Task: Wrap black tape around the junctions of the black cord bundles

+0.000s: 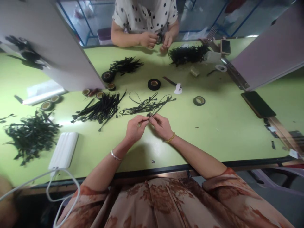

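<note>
My left hand and my right hand meet above the green table, fingertips pinched together on a small black cable piece. A thin cable runs up from my fingers toward loose black cables just beyond them. To the left is a thicker bundle of black cables. A black tape roll lies past the loose cables, and another tape roll lies to the right. How the held piece is joined to the thin cable is too small to tell.
Across the green table, a person handles a strip near a dark pile. A white power bank and cable pile lie left, a phone right. Upright panels flank both sides.
</note>
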Tool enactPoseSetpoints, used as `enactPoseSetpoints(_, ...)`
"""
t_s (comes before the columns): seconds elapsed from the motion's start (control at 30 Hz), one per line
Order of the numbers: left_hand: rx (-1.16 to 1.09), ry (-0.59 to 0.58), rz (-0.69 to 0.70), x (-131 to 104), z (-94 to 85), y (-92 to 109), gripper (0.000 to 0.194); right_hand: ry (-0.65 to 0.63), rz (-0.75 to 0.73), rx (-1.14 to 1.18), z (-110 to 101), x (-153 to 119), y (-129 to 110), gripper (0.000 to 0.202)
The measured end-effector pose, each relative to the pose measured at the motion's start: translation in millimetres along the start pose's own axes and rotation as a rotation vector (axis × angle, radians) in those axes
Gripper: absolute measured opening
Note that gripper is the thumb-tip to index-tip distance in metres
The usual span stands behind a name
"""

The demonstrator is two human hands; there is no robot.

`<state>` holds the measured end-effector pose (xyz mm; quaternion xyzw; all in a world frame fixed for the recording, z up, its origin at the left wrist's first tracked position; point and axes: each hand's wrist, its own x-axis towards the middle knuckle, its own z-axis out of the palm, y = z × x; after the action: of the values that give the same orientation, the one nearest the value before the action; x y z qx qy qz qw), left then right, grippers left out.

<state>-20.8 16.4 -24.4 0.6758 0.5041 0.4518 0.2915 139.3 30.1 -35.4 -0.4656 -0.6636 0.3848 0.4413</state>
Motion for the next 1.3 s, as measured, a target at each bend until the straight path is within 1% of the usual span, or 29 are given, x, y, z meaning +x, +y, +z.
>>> enactPoseSetpoints(0.17,0.179,0.072,0.109,0.4,-2.5,-3.1,0.016,-0.044,-0.043,0.114,-0.5,-0.7,-3.2,0.043)
enactPoseSetpoints(0.23,0.239,0.083,0.108,0.9,-4.4,-3.0,0.016,-0.032,-0.022,0.173,0.8,-1.2,-5.1,0.046)
enactPoseSetpoints(0.3,0.254,0.075,0.075,1.0,-5.3,-2.6,0.015,0.005,0.066,0.297,2.2,-0.2,-6.2,0.047)
enactPoseSetpoints(0.37,0.220,0.038,0.030,1.0,-5.2,-2.1,0.012,0.036,0.211,0.487,1.7,3.3,-6.3,0.052)
enactPoseSetpoints(0.4,0.192,0.012,0.010,1.1,-5.1,-1.9,0.011,0.032,0.286,0.586,-0.1,5.9,-6.1,0.056)
enactPoseSetpoints(0.5,0.156,-0.067,-0.019,1.5,-6.0,-0.6,0.009,-0.065,0.448,0.834,-11.6,15.6,-5.2,0.074)
enactPoseSetpoints(0.6,0.213,-0.127,0.040,1.8,-8.5,1.9,0.011,-0.184,0.515,0.973,-25.4,22.9,-3.2,0.082)
enactPoseSetpoints(0.63,0.249,-0.145,0.072,1.6,-9.0,2.8,0.012,-0.218,0.534,0.989,-28.4,24.2,-2.1,0.080)
enactPoseSetpoints(0.7,0.331,-0.168,0.134,0.5,-8.8,4.1,0.014,-0.259,0.562,0.985,-30.6,25.0,0.3,0.069)
enactPoseSetpoints(0.8,0.414,-0.171,0.205,-1.8,-6.0,3.8,0.019,-0.246,0.552,0.943,-27.0,23.4,3.3,0.048)
enactPoseSetpoints(0.87,0.413,-0.152,0.235,-2.9,-3.9,2.5,0.021,-0.229,0.520,0.924,-23.7,21.7,4.0,0.042)
enactPoseSetpoints(0.97,0.366,-0.106,0.268,-3.5,-2.0,0.4,0.022,-0.221,0.490,0.912,-21.8,19.9,3.0,0.040)
enactPoseSetpoints(1.1,0.306,-0.038,0.306,-2.8,-1.1,-0.3,0.019,-0.209,0.497,0.904,-21.9,17.9,-1.2,0.040)
enactPoseSetpoints(1.23,0.352,-0.019,0.335,-1.3,-2.0,-0.5,0.018,-0.225,0.494,0.922,-21.0,16.7,-5.3,0.041)
enactPoseSetpoints(1.3,0.405,-0.033,0.344,-0.9,-2.3,-0.6,0.020,-0.223,0.526,0.964,-20.7,17.4,-5.1,0.041)
